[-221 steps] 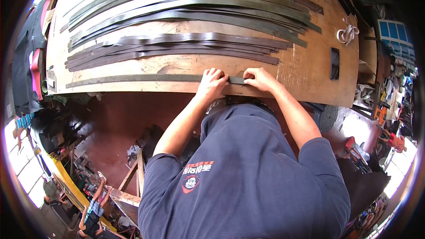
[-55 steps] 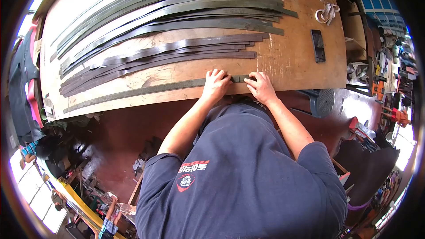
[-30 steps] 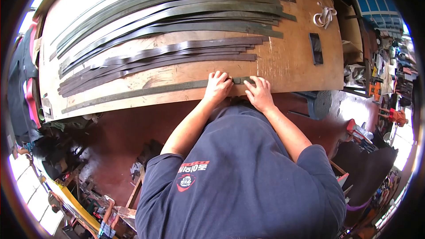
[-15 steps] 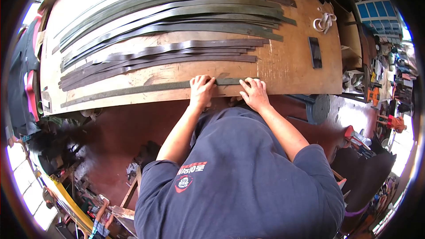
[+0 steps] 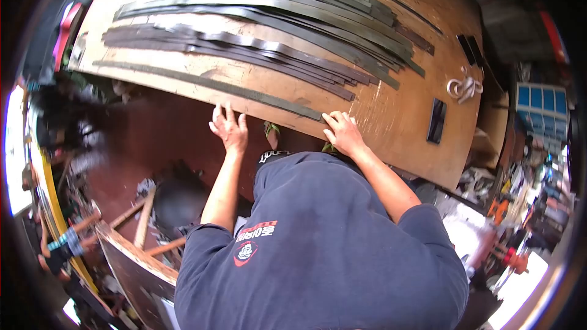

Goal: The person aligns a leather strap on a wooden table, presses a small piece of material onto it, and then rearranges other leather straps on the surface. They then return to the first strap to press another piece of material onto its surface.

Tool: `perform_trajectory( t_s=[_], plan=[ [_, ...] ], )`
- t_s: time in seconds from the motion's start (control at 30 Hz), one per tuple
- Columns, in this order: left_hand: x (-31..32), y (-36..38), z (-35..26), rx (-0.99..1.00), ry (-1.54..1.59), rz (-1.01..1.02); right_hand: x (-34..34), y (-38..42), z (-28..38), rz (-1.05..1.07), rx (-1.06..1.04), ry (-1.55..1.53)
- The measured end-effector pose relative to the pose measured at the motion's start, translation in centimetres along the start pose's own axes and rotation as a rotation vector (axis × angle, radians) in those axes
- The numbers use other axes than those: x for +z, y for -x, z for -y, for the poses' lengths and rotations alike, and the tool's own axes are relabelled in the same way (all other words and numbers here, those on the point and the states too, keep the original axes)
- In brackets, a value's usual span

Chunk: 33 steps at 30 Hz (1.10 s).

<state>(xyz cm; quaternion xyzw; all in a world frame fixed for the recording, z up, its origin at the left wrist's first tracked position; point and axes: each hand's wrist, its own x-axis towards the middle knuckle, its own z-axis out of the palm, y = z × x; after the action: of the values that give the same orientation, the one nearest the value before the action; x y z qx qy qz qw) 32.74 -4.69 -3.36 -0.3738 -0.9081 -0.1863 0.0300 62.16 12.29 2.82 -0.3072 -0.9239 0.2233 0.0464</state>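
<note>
We are pressing our right hand (image 5: 343, 134) on the near end of the strip (image 5: 211, 84), a long dark band lying along the near edge of the table (image 5: 391, 97) and running from frame centre toward the upper left. The fingers of that hand are lying spread and flat, fingertips touching the strip's end. Our left hand (image 5: 228, 128) is sitting left of centre, at the table edge just below the strip, fingers loosely spread and holding nothing; whether it is touching the strip we cannot tell. Above the strip, a brown bundle (image 5: 238, 48) of similar strips is lying, and above that a grey-green bundle (image 5: 275, 0) is fanning across the top of the frame. At the right, a dark block (image 5: 436, 121) is resting on the wood, with a white cord (image 5: 463, 88) just above it.
</note>
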Motion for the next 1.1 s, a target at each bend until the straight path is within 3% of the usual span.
perform_trajectory(
  t_s=[0.1,0.13,0.2,0.27,0.33,0.4,0.53,0.63,0.67,0.77,0.87,0.93,1.03,1.07,1.1],
  plan=[
    [0.8,5.7,1.6,-0.264,-0.025,-0.078,-0.3,-0.3,-1.5,0.059,-0.087,-0.102],
    [1.3,8.4,2.3,-0.377,-0.017,-0.009,-0.2,-0.4,-2.0,0.047,-0.11,-0.136],
    [2.5,14.8,3.9,-0.619,0.008,0.36,-0.1,-0.8,-2.7,0.062,-0.181,-0.178],
    [0.5,20.3,1.8,-0.789,0.007,0.735,-0.4,-0.9,-3.3,0.044,-0.199,-0.218],
    [1.7,29.1,1.8,-0.843,0.113,0.849,-0.4,-1.4,-4.3,0.07,-0.275,-0.234],
    [-0.2,35.7,-2.1,-0.954,0.18,0.798,-0.5,-1.7,-4.8,0.084,-0.319,-0.279],
    [-1.6,45.6,-7.8,-1.103,0.175,0.934,-0.3,-2.7,-5.9,0.166,-0.4,-0.3],
    [-2.1,46.7,-11.5,-1.217,0.245,0.99,-0.6,-3.1,-6.4,0.195,-0.455,-0.275],
    [-0.9,47.5,-11.8,-1.255,0.276,0.843,-0.6,-3.3,-6.5,0.206,-0.454,-0.274],
    [-1.3,42.3,-13.2,-1.084,0.346,0.536,-0.6,-3.7,-6.8,0.225,-0.484,-0.296],
    [-2.3,33.7,-14.0,-0.893,0.145,0.416,-1.1,-3.9,-6.4,0.232,-0.467,-0.329],
    [-2.3,27.5,-15.6,-0.688,0.12,0.182,-1.2,-4.3,-6.0,0.212,-0.387,-0.311],
    [-2.6,18.2,-20.7,-0.189,0.029,0.033,-0.2,-5.5,-6.4,0.197,-0.408,-0.34],
    [-3.3,15.7,-23.0,-0.187,0.157,0.136,-0.2,-5.9,-6.3,0.194,-0.414,-0.342],
    [-2.5,14.2,-24.4,-0.084,0.161,0.112,-0.3,-6.3,-6.2,0.244,-0.4,-0.306]
  ],
)
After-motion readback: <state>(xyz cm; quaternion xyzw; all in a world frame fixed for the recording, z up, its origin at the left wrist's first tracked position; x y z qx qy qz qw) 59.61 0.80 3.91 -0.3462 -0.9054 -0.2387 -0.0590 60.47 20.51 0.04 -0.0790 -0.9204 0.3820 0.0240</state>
